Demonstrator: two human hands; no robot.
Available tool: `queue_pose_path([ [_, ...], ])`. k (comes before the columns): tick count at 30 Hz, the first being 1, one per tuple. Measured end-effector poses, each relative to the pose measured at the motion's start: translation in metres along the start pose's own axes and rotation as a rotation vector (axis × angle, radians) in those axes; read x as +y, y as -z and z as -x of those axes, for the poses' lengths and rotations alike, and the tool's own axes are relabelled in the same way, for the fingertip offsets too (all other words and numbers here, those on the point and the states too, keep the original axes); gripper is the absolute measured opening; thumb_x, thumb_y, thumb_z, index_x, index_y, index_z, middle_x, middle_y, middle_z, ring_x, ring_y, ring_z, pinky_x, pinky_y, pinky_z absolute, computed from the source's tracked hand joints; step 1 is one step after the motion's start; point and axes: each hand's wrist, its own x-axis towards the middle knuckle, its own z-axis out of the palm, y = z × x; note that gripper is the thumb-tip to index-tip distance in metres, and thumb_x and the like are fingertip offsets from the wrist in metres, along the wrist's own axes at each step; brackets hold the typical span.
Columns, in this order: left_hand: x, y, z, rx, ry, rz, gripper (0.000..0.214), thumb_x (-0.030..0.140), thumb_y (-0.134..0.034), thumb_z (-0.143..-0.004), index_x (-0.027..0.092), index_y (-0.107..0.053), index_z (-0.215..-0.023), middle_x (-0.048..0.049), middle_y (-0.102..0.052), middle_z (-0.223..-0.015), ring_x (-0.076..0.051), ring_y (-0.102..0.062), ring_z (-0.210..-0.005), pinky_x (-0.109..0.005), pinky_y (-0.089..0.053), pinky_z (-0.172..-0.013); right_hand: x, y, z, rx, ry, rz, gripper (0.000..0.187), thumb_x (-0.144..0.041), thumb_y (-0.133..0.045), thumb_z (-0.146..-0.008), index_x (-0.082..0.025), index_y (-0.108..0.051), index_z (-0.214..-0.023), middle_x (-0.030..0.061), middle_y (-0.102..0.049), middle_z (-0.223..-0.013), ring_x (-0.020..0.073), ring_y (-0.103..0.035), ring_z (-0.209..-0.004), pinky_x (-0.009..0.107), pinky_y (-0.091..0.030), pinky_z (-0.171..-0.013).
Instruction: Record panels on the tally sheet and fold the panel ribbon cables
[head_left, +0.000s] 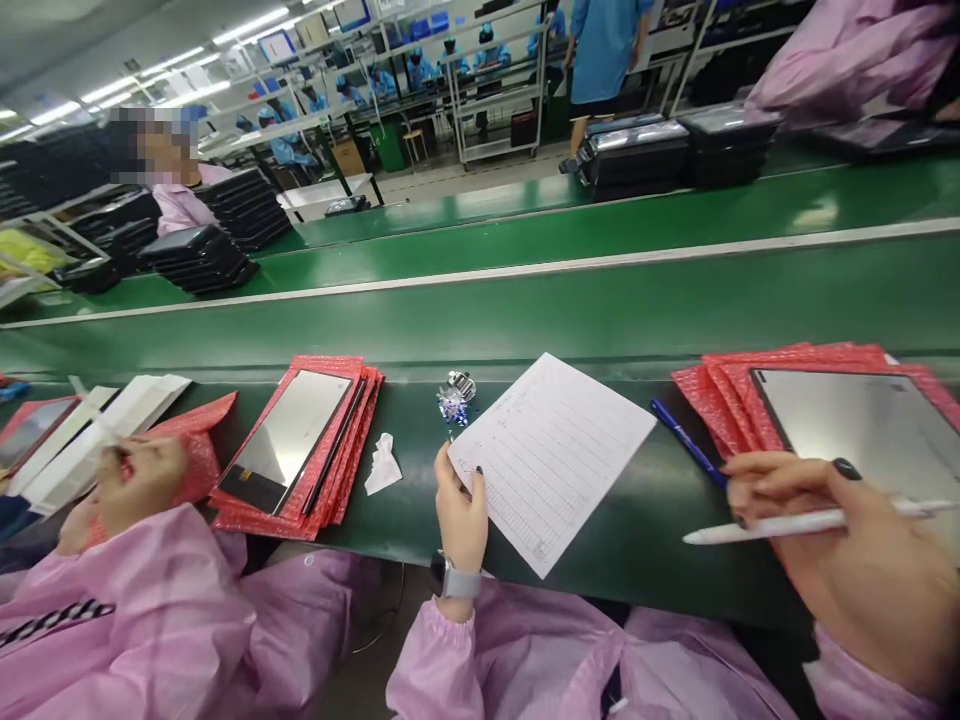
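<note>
My left hand (pixel 461 515), with a watch on its wrist, pinches the left edge of a printed paper sheet (pixel 559 455) marked with rows of lines. The sheet lies at a slant over the green bench. In my right hand (pixel 855 540) a white stylus (pixel 795 523) is held between the fingers, its tip pointing left. That hand is over the near edge of a stack of red bubble-wrap sleeves (pixel 724 405) with a flat screen panel (pixel 847 410) on top. A blue pen (pixel 688 443) lies between sheet and stack, by my right fingertips.
A crumpled tissue (pixel 384 465) and a shiny trinket (pixel 456 398) lie left of the sheet. Another panel stack (pixel 289 430) is further left, beside a co-worker's hands (pixel 139 480). Black trays (pixel 637 155) stand across the green line (pixel 480 305).
</note>
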Motion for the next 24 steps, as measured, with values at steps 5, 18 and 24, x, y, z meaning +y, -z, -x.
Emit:
queue_pose_path([
  [5, 0.002, -0.007, 0.023, 0.163, -0.301, -0.537, 0.072, 0.030, -0.055, -0.092, 0.019, -0.019, -0.154, -0.0201, -0.022, -0.159, -0.035, -0.025, -0.146, -0.056, -0.036, -0.114, 0.006, -0.029, -0.001, -0.132, -0.085, -0.152, 0.034, -0.053, -0.068, -0.080, -0.021, -0.070, -0.066, 0.0087, -0.067, -0.080, 0.0224, -0.068, -0.071, 0.032, -0.061, -0.066],
  [18, -0.018, 0.002, 0.051, -0.296, -0.463, -0.842, 0.050, 0.026, -0.047, -0.095, 0.030, -0.045, -0.145, -0.0090, -0.025, -0.162, -0.032, -0.014, -0.152, -0.070, -0.018, -0.118, 0.007, 0.025, 0.026, -0.116, -0.038, -0.307, 0.049, -0.070, -0.066, -0.081, -0.023, -0.065, -0.069, 0.0030, -0.060, -0.065, 0.0153, -0.059, -0.060, 0.025, -0.054, -0.056],
  [24, -0.023, 0.005, 0.049, -0.234, -0.456, -0.794, 0.043, 0.022, -0.047, -0.094, 0.025, -0.054, -0.136, -0.0118, -0.029, -0.160, -0.032, -0.016, -0.152, -0.066, -0.022, -0.119, -0.013, 0.052, 0.030, 0.008, -0.103, -0.395, 0.071, -0.092, -0.065, -0.055, -0.023, -0.050, -0.058, -0.0031, -0.024, -0.042, 0.0110, -0.023, -0.040, 0.026, -0.029, -0.036],
])
